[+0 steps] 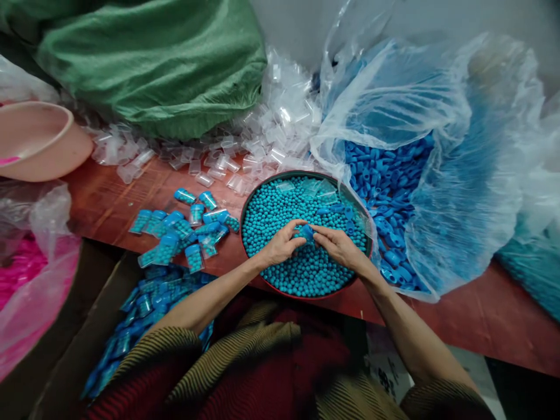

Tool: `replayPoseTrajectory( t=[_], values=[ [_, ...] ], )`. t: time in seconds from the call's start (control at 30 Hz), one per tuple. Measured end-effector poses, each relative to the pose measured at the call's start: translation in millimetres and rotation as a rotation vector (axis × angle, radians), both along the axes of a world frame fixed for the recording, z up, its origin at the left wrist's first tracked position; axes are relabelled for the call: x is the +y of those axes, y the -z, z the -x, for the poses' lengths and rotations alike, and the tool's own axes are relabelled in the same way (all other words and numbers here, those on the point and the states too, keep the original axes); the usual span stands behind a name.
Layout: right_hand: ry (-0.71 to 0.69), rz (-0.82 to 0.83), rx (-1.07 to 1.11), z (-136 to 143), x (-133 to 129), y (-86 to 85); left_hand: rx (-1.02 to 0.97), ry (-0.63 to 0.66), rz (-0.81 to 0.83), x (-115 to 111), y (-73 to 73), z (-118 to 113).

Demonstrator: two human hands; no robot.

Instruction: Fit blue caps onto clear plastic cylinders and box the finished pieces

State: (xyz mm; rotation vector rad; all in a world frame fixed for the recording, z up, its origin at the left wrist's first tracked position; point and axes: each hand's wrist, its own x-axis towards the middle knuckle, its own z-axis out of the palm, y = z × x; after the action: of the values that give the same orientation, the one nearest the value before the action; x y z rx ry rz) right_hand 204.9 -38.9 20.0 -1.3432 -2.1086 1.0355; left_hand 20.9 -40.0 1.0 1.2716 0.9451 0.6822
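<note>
A round red-rimmed tray (pixel 245 205) on the red table holds a bed of small turquoise beads (pixel 280 213). Over the tray's middle, my left hand (pixel 280 244) and my right hand (pixel 339 246) meet, both gripping a small blue-capped container (pixel 305 233) between the fingertips. Several filled clear containers with blue caps (pixel 181 230) lie on the table left of the tray. More filled ones lie in a cardboard box (pixel 144 309) below the table edge at my left arm.
Empty clear tubes (pixel 262 140) are heaped behind the tray. A clear bag of blue caps (pixel 389 181) lies open at the right. A green sack (pixel 153 64) sits at back left, a pink basin (pixel 35 140) and a bag of pink parts (pixel 26 280) at left.
</note>
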Motion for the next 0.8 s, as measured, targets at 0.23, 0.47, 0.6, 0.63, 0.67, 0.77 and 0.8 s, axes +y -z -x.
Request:
replayPoseTrajectory(
  t=[0.23, 0.47, 0.6, 0.63, 0.67, 0.77, 0.8],
  values=[
    [0.059, -0.006, 0.047, 2, -4, 0.7, -0.045, -0.027, -0.010, 0, 0.3, -1],
    [0.048, 0.031, 0.121, -3, -3, 8.4, -0.044, 0.006, -0.016, 3, -4.2, -1],
    [-0.016, -0.002, 0.043, -1, -3, 6.5, 0.001, -0.035, -0.041, -2, -2.4, -2],
    [-0.027, -0.039, 0.008, 0, -3, 5.2, 0.015, -0.058, -0.068, -3, -2.3, -3],
    [-0.035, -0.085, -0.027, 1, -3, 3.9, 0.029, -0.080, -0.102, -4, -2.7, -4],
    [-0.082, -0.222, -0.120, 3, -5, 1.7, 0.078, -0.127, -0.213, -9, -5.1, -5],
    [-0.104, -0.250, -0.146, 3, -6, 1.7, 0.098, -0.134, -0.247, -10, -5.8, -6]
  ],
)
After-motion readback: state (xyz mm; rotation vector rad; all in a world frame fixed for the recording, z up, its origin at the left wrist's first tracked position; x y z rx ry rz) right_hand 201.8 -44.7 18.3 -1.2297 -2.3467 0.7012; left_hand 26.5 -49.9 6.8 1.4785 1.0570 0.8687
